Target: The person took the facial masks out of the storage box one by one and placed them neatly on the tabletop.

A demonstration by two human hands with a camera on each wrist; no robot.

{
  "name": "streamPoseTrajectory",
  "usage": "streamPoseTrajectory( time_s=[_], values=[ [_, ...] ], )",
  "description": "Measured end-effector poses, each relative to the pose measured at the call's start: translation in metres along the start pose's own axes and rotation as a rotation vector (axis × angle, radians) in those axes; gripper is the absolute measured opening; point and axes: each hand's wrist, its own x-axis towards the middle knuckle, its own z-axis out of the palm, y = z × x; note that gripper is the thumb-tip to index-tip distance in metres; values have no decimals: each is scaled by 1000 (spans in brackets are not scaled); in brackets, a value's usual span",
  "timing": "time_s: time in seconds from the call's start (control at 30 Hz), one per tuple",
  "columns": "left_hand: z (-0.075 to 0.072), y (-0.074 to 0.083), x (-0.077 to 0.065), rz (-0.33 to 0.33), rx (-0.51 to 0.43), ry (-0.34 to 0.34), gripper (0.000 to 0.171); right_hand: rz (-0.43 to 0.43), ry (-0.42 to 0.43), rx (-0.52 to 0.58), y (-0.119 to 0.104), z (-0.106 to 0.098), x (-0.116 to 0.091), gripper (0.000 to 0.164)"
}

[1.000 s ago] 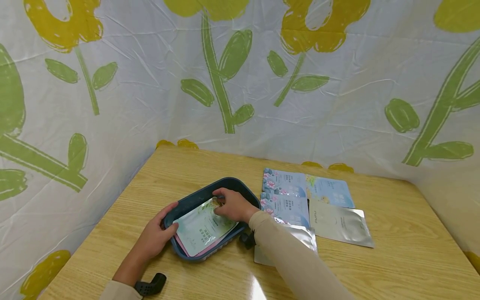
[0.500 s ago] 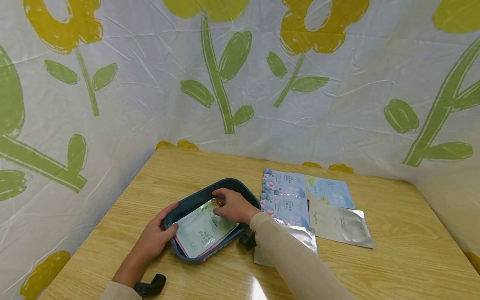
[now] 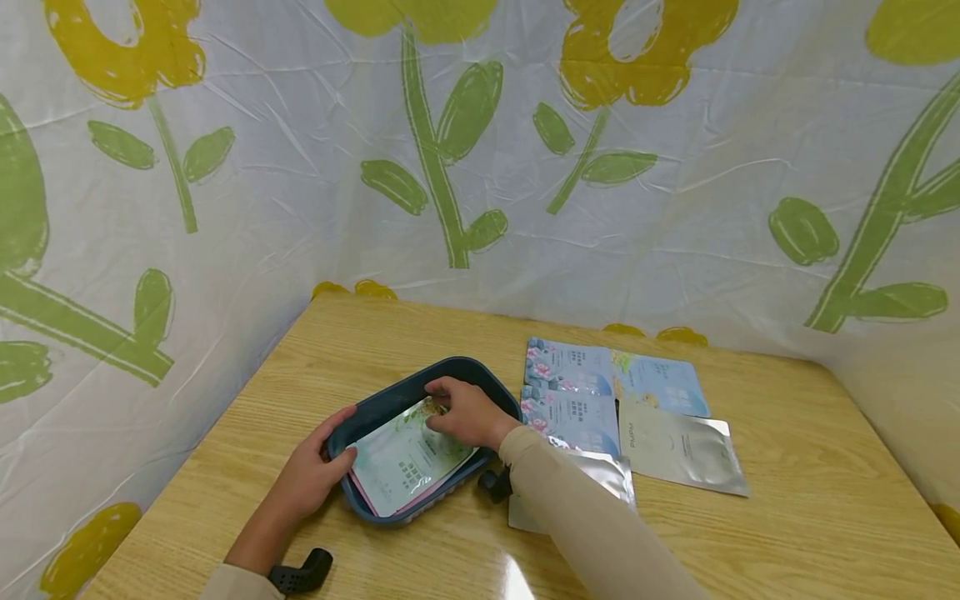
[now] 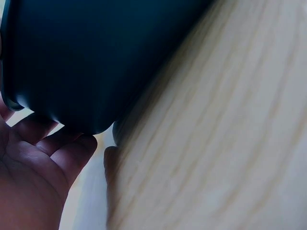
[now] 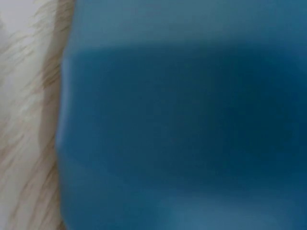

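Right fingers (image 3: pixel 442 384) half-curled, hold unclear; pale-green rectangular glossy packet (image 3: pixel 397 471) toward seven o'clock; left fingers (image 3: pixel 341 414) grip navy oblong plastic basket (image 3: pixel 397 400) by rim.

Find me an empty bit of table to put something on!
Bare table lies right of the PMPM packet, and behind the tray, up to the flowery cloth. It's crowded right of the tray, where other packets lie close together, and inside it, where the right hand is at the green packet.

Shows dark blue on the tray (image 3: pixel 390 407), pale green on its top packet (image 3: pixel 411 462). Has yellow flowers across the far cloth (image 3: pixel 517 175).
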Motion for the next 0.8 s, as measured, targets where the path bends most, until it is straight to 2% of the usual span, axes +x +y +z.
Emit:
streamPoseTrajectory(
  time_s=[0.27,0.63,0.8],
  values=[
    [1,-2,0,14,-6,3,59,26,-4,79,4,-1,2,52],
    [0,-2,0,10,-12,-1,59,65,24,66,0,-3,3,50],
    [0,-1,0,13,-10,0,59,74,16,99,-1,-3,3,51]
  ],
)
